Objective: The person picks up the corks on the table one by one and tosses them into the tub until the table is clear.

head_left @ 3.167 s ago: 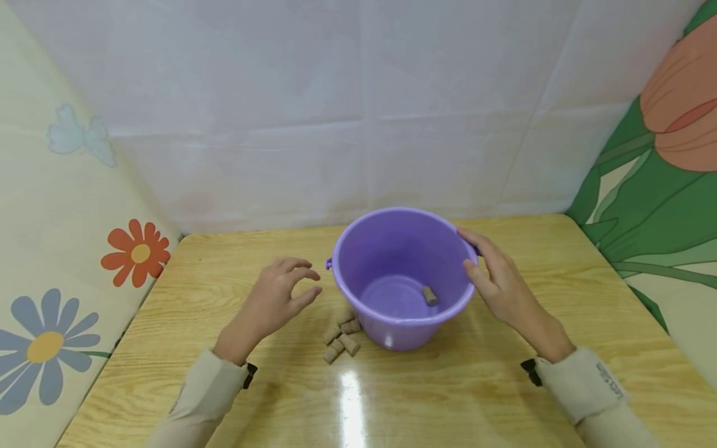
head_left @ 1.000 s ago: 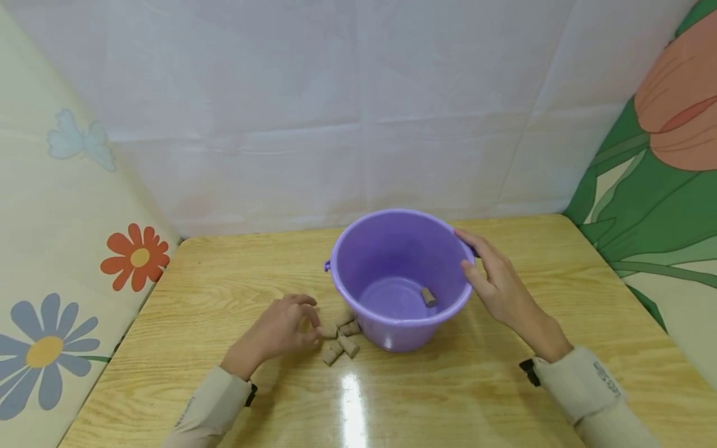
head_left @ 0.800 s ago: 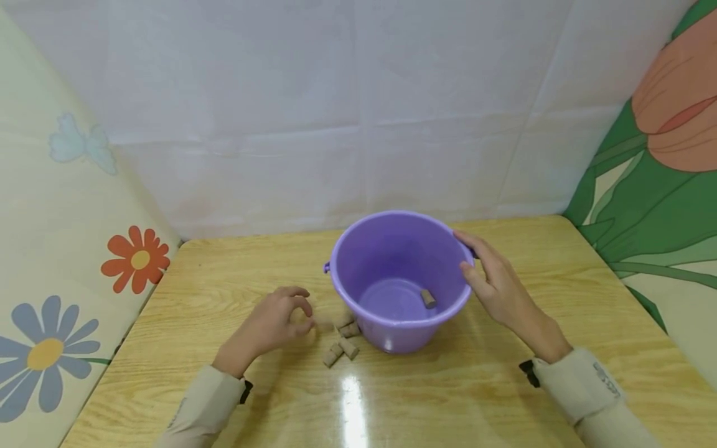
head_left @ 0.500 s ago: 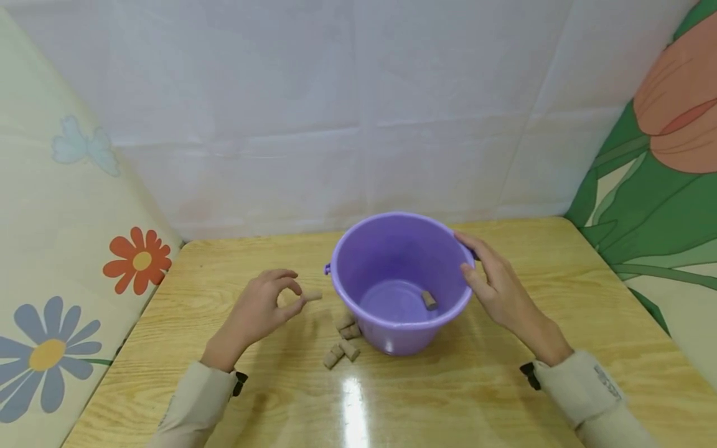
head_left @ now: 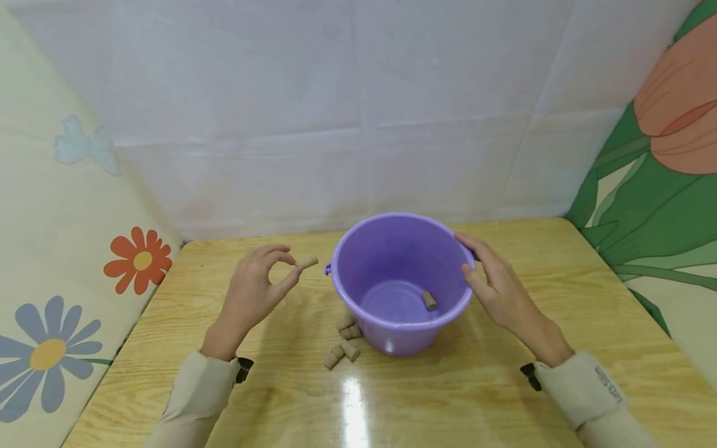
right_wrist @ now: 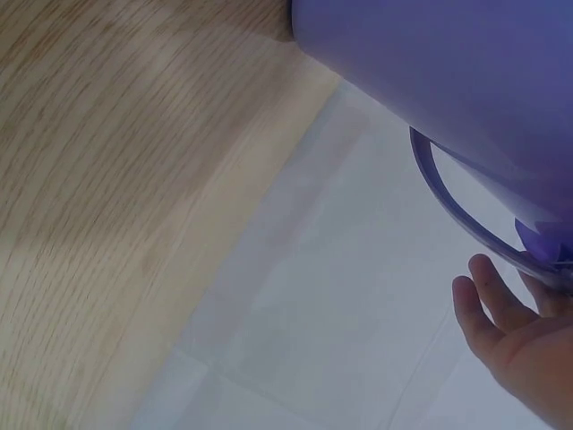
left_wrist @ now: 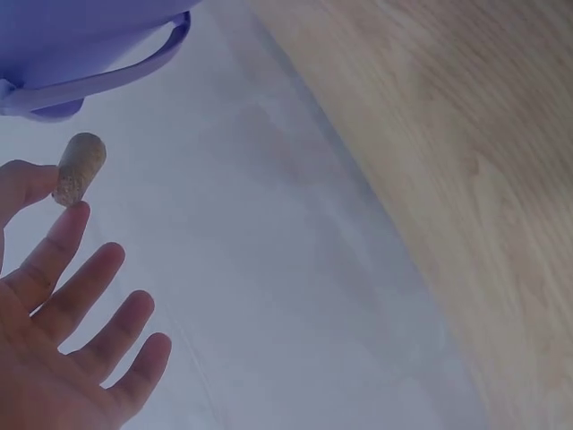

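Note:
A purple bucket stands on the wooden table, with one cork lying on its bottom. My left hand is raised to the left of the bucket's rim and pinches a cork between thumb and forefinger. In the left wrist view that cork sits at my fingertips below the bucket's handle. My right hand rests with straight fingers against the bucket's right rim. Several loose corks lie on the table at the bucket's front left.
White sheeting forms the back wall. Flower-printed panels close in the left and right sides of the table. The bucket's handle hangs down its side in the right wrist view.
My left hand went down to the loose corks, picked one up and lifted it up toward the bucket's rim. The right hand and bucket stayed put.

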`<move>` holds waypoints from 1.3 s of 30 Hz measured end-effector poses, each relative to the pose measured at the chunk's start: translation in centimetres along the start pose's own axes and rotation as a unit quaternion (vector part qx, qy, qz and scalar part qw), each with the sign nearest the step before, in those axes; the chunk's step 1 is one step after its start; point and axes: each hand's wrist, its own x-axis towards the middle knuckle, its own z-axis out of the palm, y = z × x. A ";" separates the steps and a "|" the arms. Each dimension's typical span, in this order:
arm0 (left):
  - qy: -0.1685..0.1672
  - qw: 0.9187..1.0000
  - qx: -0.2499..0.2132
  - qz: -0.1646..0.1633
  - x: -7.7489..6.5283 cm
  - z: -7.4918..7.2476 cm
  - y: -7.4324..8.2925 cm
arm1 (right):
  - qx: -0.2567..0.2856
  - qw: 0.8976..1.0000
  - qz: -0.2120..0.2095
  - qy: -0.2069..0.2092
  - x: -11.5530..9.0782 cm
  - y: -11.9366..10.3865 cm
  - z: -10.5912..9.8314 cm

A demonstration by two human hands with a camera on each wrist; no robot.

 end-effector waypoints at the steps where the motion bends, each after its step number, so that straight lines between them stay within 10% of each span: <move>1: 0.008 1.000 -0.001 0.004 0.1 0.0 0.1 | 0.000 1.000 0.001 -0.001 0.0 0.0 0.0; 16: 0.071 0.996 -0.046 0.040 2.0 0.1 2.3 | -0.006 1.000 0.007 0.001 0.0 -0.1 0.0; 39: 0.033 0.991 -0.071 0.105 3.0 1.2 4.4 | -0.007 1.000 0.010 -0.001 0.2 -0.4 -0.1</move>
